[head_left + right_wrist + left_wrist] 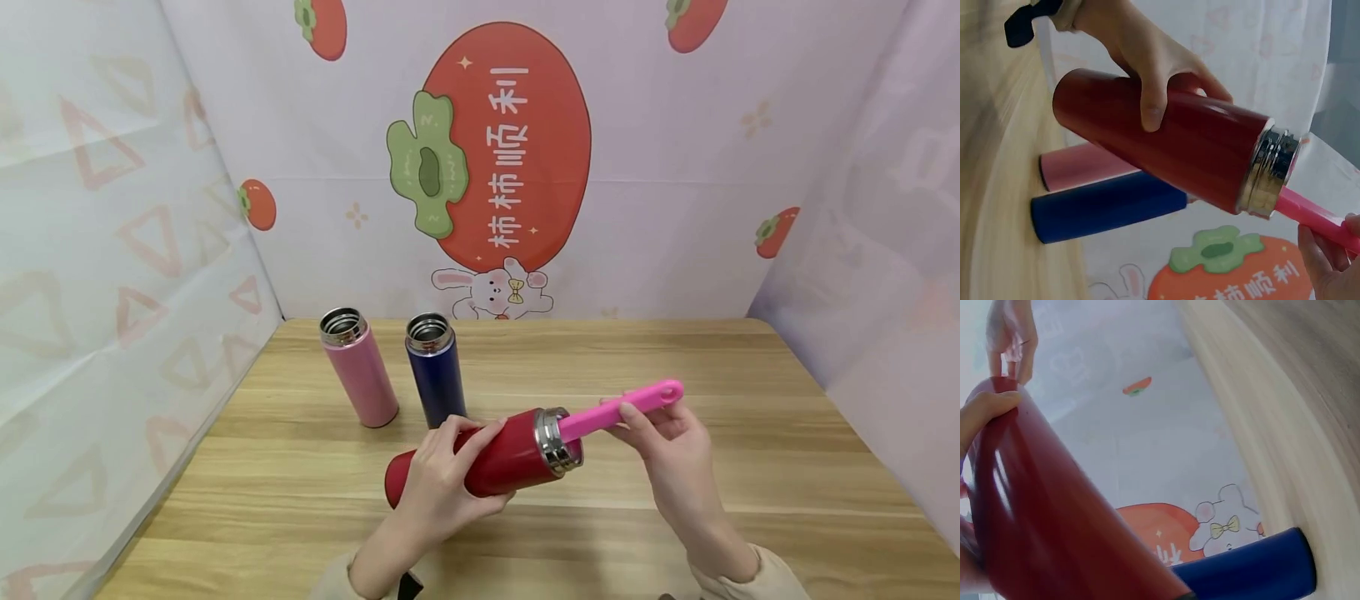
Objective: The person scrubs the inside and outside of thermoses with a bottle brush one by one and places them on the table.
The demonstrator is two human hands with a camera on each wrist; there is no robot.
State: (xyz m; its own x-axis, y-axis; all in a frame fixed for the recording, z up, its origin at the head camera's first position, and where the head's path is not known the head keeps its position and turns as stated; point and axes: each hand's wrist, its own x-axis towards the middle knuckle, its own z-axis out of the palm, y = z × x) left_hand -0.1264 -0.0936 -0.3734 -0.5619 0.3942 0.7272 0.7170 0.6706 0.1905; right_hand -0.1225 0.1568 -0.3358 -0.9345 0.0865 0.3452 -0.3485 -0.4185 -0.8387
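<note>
My left hand [442, 479] grips a red thermos bottle [510, 457] round its body, tilted with its silver threaded mouth to the right. In the right wrist view the left thumb and fingers [1155, 106] wrap the red bottle [1160, 147]. My right hand [675, 462] pinches a pink handle [622, 410] with a hole at its end. That handle runs into the bottle's mouth; the end inside is hidden, so its kind cannot be told. In the left wrist view the red bottle [1054, 500] covers much of the left side, with the right hand [1013, 337] beyond it.
Behind the red bottle, a lidless blue bottle [437, 375] and a lidless pink bottle [362, 371] stand upright on the wooden table [697, 358]. A printed cloth [637, 267] hangs along the table's back edge, with cloth on both sides too.
</note>
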